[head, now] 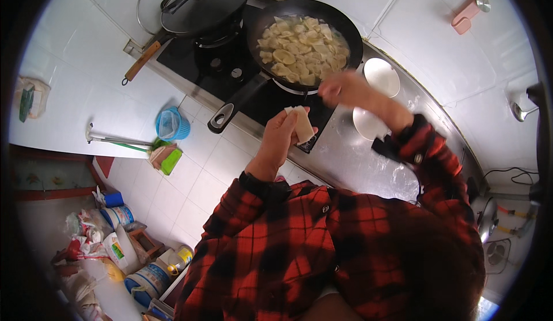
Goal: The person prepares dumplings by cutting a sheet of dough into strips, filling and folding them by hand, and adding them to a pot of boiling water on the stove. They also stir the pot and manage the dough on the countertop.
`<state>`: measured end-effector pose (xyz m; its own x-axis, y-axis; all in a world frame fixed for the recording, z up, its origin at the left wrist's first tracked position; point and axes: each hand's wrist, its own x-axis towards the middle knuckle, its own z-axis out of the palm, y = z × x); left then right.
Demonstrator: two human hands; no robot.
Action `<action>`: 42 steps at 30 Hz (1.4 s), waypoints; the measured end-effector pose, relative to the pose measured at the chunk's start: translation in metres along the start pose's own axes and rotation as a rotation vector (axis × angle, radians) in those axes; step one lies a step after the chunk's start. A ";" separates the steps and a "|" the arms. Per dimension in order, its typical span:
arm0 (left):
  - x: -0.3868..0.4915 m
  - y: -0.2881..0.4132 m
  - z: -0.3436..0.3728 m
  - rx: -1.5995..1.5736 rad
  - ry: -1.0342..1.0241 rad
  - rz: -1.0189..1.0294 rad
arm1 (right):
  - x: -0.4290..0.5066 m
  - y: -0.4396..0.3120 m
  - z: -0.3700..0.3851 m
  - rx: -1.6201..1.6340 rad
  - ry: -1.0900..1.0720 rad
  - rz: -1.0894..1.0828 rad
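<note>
My left hand point(278, 135) grips a small pale stack of what look like dough wrappers point(300, 126) over the hob's front edge. My right hand point(341, 88) is blurred at the near right rim of a black frying pan point(354, 44), its fingers curled; whether they hold anything cannot be seen. Inside the pan, many pale pieces of dough point(302, 55), some flat and some folded, lie in a little liquid. The pan sits on the right burner of a black glass gas hob point(190, 61), its black handle point(242, 100) pointing towards the lower left.
A lidded pan point(216, 5) with a wooden handle point(142, 61) stands on the left burner. Two white bowls point(382, 77) point(367, 124) rest on the steel counter point(363, 165). On the tiled floor are a blue bin point(183, 126), a green dustpan point(172, 159), and several tubs and bags point(149, 282).
</note>
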<state>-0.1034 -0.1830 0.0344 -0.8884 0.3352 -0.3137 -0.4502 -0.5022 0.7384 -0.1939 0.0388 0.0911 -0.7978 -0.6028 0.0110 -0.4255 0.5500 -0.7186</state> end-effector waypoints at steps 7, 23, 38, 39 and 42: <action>0.005 0.005 0.045 0.146 -0.143 0.085 | -0.043 -0.024 0.056 0.910 0.082 0.334; 0.029 -0.068 -0.056 0.943 0.116 0.079 | -0.037 0.000 0.012 1.235 0.132 0.281; -0.009 -0.017 -0.032 0.101 0.133 0.038 | 0.086 -0.006 -0.038 0.188 0.155 0.151; -0.011 -0.010 -0.025 0.071 0.127 0.033 | 0.063 -0.013 -0.020 0.298 0.027 0.130; -0.013 0.008 -0.004 0.045 -0.010 0.058 | 0.005 -0.035 0.026 0.179 -0.111 0.045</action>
<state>-0.0957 -0.1948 0.0419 -0.9119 0.3144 -0.2637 -0.3930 -0.4844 0.7816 -0.1719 0.0012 0.0984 -0.7579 -0.6456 -0.0936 -0.3001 0.4724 -0.8287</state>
